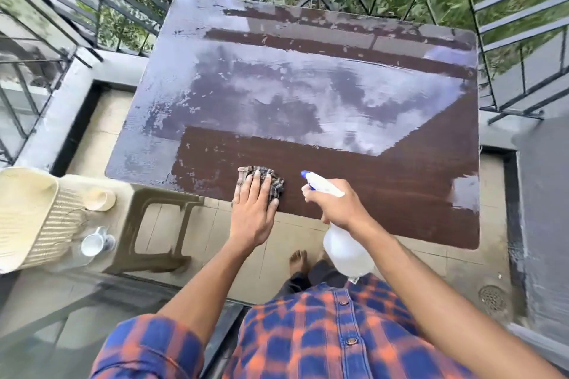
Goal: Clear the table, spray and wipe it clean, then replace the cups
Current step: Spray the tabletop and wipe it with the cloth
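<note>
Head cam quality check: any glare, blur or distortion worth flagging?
Head view: the wet table mirrors the bright sky in broad pale patches; railing bars bow outward at the edges, a wide-angle effect; cups on the chair at left and the foliage look smeared; left hand on the cloth and the spray bottle are fairly sharp.

Cloth (pixel 267 184) on table (pixel 400 200), left of bottle (pixel 345 248)

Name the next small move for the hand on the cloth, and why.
Probably push the cloth forward across the table: the left hand presses it flat at the near edge, and wet film covers the far surface.
</note>
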